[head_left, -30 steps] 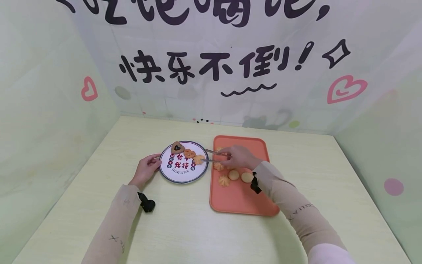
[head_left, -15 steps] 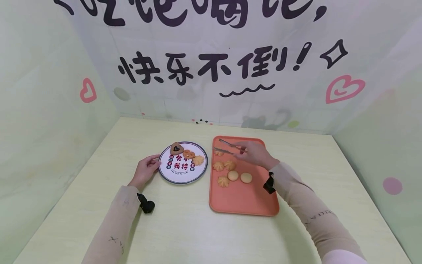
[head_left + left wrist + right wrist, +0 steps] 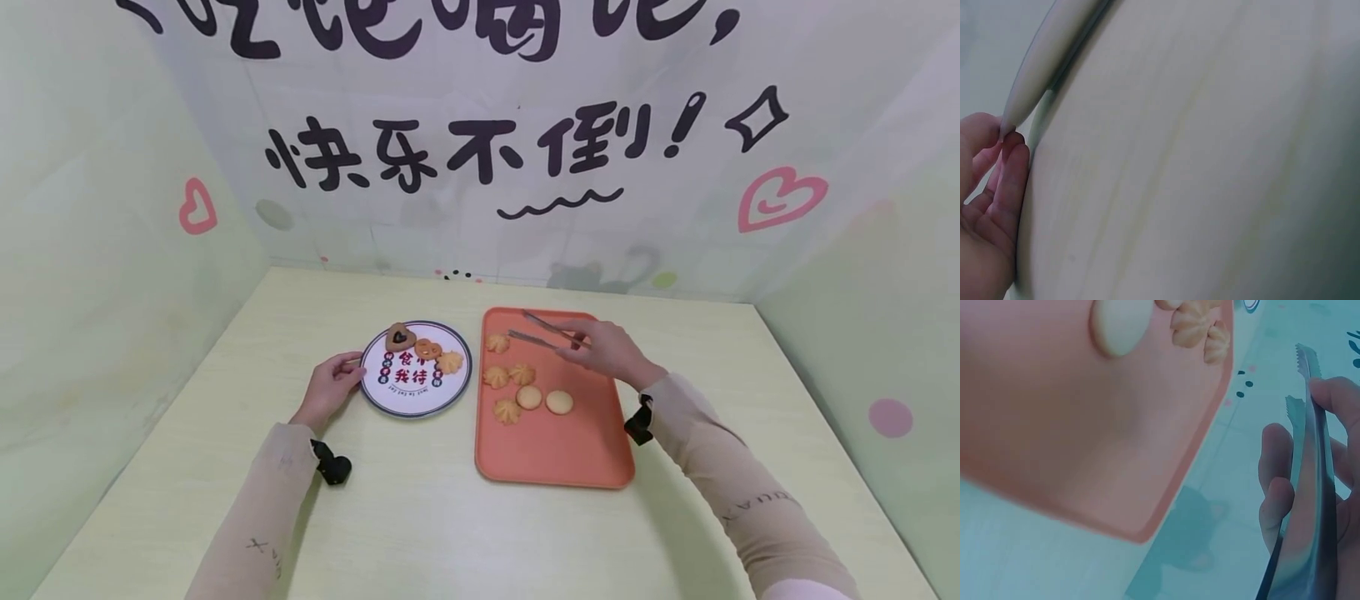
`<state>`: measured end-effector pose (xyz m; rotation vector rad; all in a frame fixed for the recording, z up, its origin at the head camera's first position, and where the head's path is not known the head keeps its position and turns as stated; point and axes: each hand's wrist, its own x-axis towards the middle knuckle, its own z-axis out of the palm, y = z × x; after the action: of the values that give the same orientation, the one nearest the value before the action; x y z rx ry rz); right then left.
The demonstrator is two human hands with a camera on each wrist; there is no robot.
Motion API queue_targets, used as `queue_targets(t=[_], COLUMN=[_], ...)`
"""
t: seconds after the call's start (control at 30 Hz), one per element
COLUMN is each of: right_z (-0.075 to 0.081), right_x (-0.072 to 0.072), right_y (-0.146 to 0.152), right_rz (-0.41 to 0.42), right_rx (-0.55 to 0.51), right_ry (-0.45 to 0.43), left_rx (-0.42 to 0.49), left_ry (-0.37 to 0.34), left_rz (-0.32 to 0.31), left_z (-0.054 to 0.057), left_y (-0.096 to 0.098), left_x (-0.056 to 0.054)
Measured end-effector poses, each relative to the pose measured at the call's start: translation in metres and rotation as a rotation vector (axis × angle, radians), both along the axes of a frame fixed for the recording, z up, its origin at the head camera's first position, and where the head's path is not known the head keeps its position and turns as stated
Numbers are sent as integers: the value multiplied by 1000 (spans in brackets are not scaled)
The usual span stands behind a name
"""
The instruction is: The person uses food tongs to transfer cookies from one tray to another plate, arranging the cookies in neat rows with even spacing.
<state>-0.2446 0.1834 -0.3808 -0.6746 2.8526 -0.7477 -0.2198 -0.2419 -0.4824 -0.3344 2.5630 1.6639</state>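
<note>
My left hand [image 3: 333, 385] pinches the left rim of a round white plate [image 3: 378, 392] with a blue edge; the left wrist view shows thumb and fingertips [image 3: 1013, 169] at that rim. A heart-shaped cookie [image 3: 401, 337], a pretzel-shaped cookie [image 3: 428, 350] and a flower-shaped cookie [image 3: 450, 362] lie along the plate's upper right. In my right hand [image 3: 603, 348] are metal tongs [image 3: 1310, 506], held between thumb and fingers, their toothed tips apart with nothing between. The tongs hang over the upper part of an orange tray [image 3: 555, 458].
On the tray's left half lie several flower-shaped cookies [image 3: 507, 411] and two round cookies [image 3: 559, 402]. Tray and plate stand side by side on a pale wooden table [image 3: 420, 517]. Printed cloth walls [image 3: 420, 225] close off the back and both sides.
My right hand has drawn back from the plate to the right with the tongs, leaving the flower-shaped cookie on the plate. The tongs' tips now stand over the tray. The left hand stays at the rim.
</note>
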Motion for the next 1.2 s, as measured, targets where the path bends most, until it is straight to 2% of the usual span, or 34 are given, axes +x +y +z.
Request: queue_targets(t=[0.27, 0.6, 1.2], right_z=[-12, -33, -43], right_x=[9, 13, 11], right_y=[17, 21, 16], right_rz=[52, 77, 113], right_rx=[-16, 23, 9], right_ry=[-103, -100, -95], left_rx=[3, 12, -8], left_ry=[3, 4, 12], left_rz=[5, 7, 1], left_z=[-4, -2, -2], left_y=[-1, -1, -1], left_x=[-2, -1, -2])
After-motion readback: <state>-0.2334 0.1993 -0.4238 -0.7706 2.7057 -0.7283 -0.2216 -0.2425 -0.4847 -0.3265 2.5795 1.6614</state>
